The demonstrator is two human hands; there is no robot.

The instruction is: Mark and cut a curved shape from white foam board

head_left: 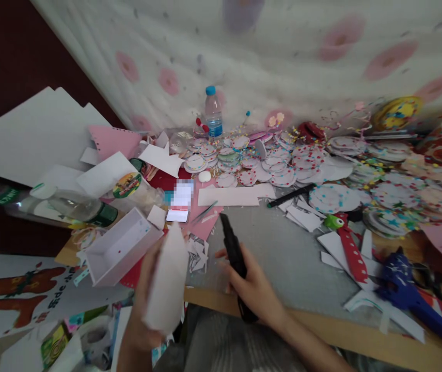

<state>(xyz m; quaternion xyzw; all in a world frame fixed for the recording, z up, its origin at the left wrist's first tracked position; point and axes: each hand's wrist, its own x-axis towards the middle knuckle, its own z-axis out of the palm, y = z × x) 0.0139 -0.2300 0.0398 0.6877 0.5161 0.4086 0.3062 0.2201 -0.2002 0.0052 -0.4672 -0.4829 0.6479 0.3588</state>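
My left hand (152, 289) is closed around a white piece of board (169, 284), held tilted in front of the table's near edge and blurred by motion. In my right hand (250, 284) is a black utility knife (233, 248), its tip pointing up and away from me. The knife and the board are apart. Beyond them a grey work mat (275, 248) covers the table. White paper scraps (198, 253) lie between my hands, near a pink sheet (205, 222) and a lit phone (177, 215).
Many decorated white discs (283, 165) are piled along the back, before a water bottle (213, 113). At left stand a white open box (120, 248) and lying bottles (77, 204). A blue glue gun (410, 289) and black scissors (433, 279) lie at right.
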